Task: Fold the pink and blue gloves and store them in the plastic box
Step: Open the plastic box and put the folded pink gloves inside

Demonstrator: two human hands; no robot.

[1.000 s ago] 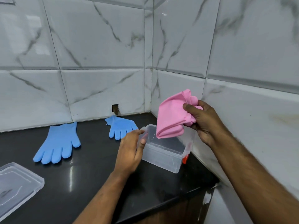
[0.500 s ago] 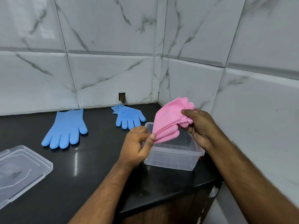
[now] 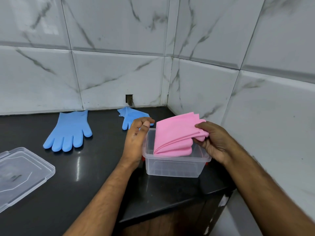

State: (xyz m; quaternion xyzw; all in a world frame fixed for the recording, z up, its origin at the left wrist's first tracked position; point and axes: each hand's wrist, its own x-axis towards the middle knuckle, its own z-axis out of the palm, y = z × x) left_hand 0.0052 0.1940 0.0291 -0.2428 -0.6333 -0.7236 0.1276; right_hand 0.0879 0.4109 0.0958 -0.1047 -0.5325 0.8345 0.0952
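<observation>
My right hand (image 3: 215,142) grips the folded pink gloves (image 3: 173,135) at their right end, and their lower edge dips into the clear plastic box (image 3: 173,167) on the black counter. My left hand (image 3: 137,138) hovers beside the box's left rim with fingers loosely apart, holding nothing. One blue glove (image 3: 69,132) lies flat on the counter at the left, fingers toward me. A second blue glove (image 3: 131,117) lies by the back wall, partly hidden behind my left hand.
The box's clear lid (image 3: 20,172) lies on the counter at the far left. Marble-tiled walls meet in a corner just behind and right of the box. The counter's front edge (image 3: 170,210) runs close below the box.
My right hand has lowered the pink gloves from above the box until they dip inside. My left hand has let go of the box's corner and opened beside it.
</observation>
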